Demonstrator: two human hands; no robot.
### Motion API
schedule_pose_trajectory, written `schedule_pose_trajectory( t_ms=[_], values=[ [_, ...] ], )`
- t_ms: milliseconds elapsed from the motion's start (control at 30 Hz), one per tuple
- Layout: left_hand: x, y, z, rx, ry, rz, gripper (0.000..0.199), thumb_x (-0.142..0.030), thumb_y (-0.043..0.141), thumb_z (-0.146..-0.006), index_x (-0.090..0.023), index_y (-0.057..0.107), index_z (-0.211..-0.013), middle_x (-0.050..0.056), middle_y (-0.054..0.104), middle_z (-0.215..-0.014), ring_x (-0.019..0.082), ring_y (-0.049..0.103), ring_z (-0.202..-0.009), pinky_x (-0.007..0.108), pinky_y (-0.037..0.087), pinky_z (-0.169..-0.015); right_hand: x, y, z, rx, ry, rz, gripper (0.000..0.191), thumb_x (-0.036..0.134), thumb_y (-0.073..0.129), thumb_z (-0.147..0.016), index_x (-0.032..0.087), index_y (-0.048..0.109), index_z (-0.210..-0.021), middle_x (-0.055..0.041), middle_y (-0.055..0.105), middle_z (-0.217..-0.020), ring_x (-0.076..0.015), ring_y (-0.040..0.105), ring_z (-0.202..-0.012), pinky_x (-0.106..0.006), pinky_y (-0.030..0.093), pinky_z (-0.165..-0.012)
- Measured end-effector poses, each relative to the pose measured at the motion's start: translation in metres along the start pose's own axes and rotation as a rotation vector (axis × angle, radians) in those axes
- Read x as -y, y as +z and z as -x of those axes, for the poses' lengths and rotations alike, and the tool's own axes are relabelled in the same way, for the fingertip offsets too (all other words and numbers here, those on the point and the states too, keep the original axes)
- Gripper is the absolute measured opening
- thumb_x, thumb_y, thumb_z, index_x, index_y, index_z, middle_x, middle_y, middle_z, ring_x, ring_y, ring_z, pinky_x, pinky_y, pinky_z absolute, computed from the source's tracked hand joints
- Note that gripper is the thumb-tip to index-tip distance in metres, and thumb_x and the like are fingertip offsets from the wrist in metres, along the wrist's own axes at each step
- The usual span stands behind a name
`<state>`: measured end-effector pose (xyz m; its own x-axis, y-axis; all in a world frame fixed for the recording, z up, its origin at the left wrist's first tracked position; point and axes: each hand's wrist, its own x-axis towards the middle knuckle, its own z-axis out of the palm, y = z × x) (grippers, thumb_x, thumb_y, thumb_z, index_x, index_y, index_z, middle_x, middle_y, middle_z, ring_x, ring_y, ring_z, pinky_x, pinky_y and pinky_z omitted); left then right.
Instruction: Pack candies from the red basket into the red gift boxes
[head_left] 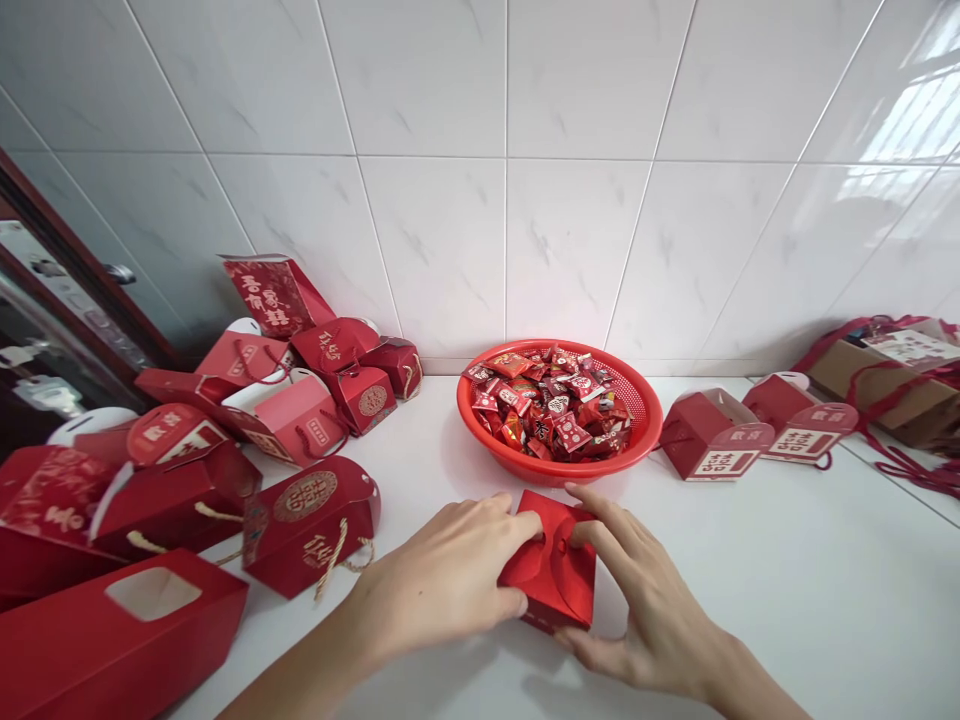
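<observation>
A small red gift box stands on the white countertop in front of me, with curved flaps meeting on its top. My left hand grips it from the left, index finger on the top flaps and thumb at the near side. From the right, my right hand closes round it, a finger pressing on a flap and the thumb low at the near corner. Just behind the box sits a red plastic basket heaped with wrapped candies.
Several red gift boxes with cord handles crowd the left side. Two more red boxes stand right of the basket. A brown cardboard box with dark red ribbons is at the far right. A tiled wall rises behind.
</observation>
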<state>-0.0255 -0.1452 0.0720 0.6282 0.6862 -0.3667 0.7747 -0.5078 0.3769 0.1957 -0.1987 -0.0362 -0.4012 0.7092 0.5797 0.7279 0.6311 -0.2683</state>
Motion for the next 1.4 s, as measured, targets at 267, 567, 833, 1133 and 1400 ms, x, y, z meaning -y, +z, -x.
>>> schedule_pose_trajectory(
  t_ms=[267,567,833,1133,1400],
  values=[
    [-0.001,0.005,-0.008,-0.032,0.142,0.042,0.034,-0.031,0.063,-0.086,-0.029,0.067,-0.120,0.005,0.064,-0.109,0.027,0.065,-0.102,0.032,0.049,-0.082,-0.009,-0.032,-0.001,0.200,0.077,-0.132,0.042,0.029,0.075,-0.078,0.021,0.052,-0.113,-0.0193,0.058,-0.138,-0.0318,0.062,-0.122,-0.041,0.058,-0.093],
    [-0.007,0.033,-0.030,-0.070,0.299,0.179,0.070,-0.037,0.065,-0.089,-0.030,0.040,-0.154,0.009,0.061,-0.134,0.030,0.061,-0.119,0.038,0.047,-0.098,-0.039,-0.073,0.017,0.184,0.228,-0.216,0.038,0.024,0.071,-0.075,0.024,0.051,-0.107,-0.0132,0.061,-0.130,-0.0266,0.064,-0.112,-0.037,0.056,-0.092],
    [0.010,0.053,-0.068,0.012,0.403,0.306,0.028,-0.029,0.063,-0.086,-0.018,0.073,-0.110,0.007,0.073,-0.105,0.020,0.067,-0.086,0.030,0.049,-0.081,-0.087,-0.132,0.065,-0.072,0.554,-0.133,0.028,0.040,0.072,-0.076,0.026,0.056,-0.094,-0.0113,0.068,-0.128,-0.0305,0.067,-0.110,-0.035,0.059,-0.082],
    [0.033,0.091,-0.108,-0.015,0.371,0.555,0.018,-0.016,0.062,-0.077,-0.014,0.077,-0.085,0.005,0.073,-0.085,0.016,0.062,-0.075,0.024,0.046,-0.069,-0.156,-0.164,0.120,-0.477,1.078,-0.125,0.032,0.037,0.068,-0.050,0.026,0.052,-0.076,-0.0177,0.066,-0.130,-0.0418,0.064,-0.113,-0.042,0.056,-0.070],
    [0.032,0.093,-0.111,-0.009,0.340,0.629,0.016,-0.016,0.063,-0.074,-0.014,0.077,-0.082,0.003,0.072,-0.082,0.013,0.056,-0.070,0.023,0.044,-0.065,-0.168,-0.159,0.127,-0.644,1.010,0.329,0.042,0.044,0.059,-0.056,0.023,0.054,-0.092,-0.0239,0.055,-0.137,-0.0532,0.040,-0.139,-0.067,0.036,-0.105]
  ],
)
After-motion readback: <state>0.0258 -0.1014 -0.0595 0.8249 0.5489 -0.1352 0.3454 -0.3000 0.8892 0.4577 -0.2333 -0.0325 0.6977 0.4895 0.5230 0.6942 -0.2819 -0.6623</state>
